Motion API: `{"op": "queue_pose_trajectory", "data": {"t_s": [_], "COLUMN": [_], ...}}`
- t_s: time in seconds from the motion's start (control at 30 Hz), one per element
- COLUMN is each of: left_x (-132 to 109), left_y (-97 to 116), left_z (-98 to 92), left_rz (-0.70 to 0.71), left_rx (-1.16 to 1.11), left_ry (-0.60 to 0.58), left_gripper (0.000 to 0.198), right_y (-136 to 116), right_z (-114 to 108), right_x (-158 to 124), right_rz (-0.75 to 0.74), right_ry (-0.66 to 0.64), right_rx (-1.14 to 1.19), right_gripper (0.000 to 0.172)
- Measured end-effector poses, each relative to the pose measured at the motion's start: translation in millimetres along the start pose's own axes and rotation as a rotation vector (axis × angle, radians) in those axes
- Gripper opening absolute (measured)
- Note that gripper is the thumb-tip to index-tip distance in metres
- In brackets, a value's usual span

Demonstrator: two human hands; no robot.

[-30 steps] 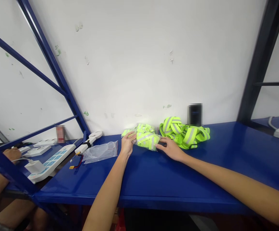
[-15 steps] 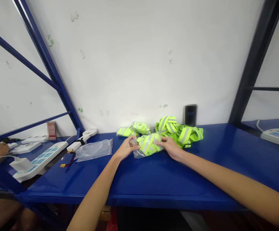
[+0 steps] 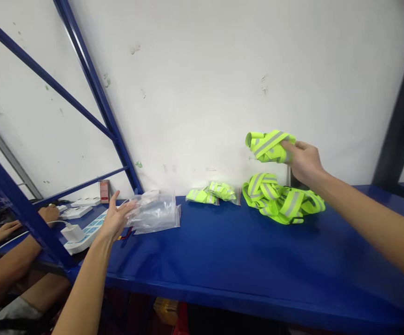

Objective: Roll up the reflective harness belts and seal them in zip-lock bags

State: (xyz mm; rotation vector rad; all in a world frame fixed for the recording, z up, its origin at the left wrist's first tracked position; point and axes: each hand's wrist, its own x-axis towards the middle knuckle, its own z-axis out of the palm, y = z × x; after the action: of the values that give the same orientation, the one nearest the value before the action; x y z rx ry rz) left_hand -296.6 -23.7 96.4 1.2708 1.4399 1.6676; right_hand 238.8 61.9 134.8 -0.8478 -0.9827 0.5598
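Observation:
My right hand [image 3: 304,160] is raised in front of the wall, its fingers closed on a folded bundle of reflective strap [image 3: 271,146], neon yellow with grey stripes and no plastic around it. Below it, a loose heap of the same reflective straps [image 3: 281,197] lies on the blue table. At the left, my left hand [image 3: 114,218] pinches the edge of a clear plastic bag [image 3: 155,209], slightly blurred; the fingertips are partly lost against it. Another clear bag [image 3: 174,223] lies beneath. Two strap bundles in clear bags [image 3: 202,196] rest against the wall.
A white power strip [image 3: 83,239] with a plugged-in charger [image 3: 72,232] lies left of my left hand. Blue frame posts [image 3: 100,93] rise there. Beyond them, another person's hand [image 3: 48,213] and arms rest near white power strips. A small red box [image 3: 104,191] stands behind.
My hands have parted from the bagged bundle held between them. My right hand has risen rightward with a bare strap bundle; my left has moved left to the clear bag. The view has turned left.

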Motion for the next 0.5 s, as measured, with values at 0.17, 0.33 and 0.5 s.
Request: {"op": "queue_pose_trajectory", "data": {"t_s": [0.17, 0.33, 0.5], "left_x": [15, -22, -60], "left_y": [-18, -19, -41], "left_z": [-8.0, 10.3, 29.6], "left_rz": [0.094, 0.421, 0.468], "left_rx": [0.561, 1.178, 1.309], "left_ry": [0.233, 0.3, -0.087], "left_gripper": [0.084, 0.034, 0.039], "right_y": [58, 85, 33], "right_z": [-8, -10, 9], "right_x": [11, 13, 7], "right_rz": [0.096, -0.168, -0.509], "right_ry": [-0.206, -0.447, -0.392], "right_rx": [-0.962, -1.308, -1.328], "right_gripper": [0.075, 0.038, 0.041]}}
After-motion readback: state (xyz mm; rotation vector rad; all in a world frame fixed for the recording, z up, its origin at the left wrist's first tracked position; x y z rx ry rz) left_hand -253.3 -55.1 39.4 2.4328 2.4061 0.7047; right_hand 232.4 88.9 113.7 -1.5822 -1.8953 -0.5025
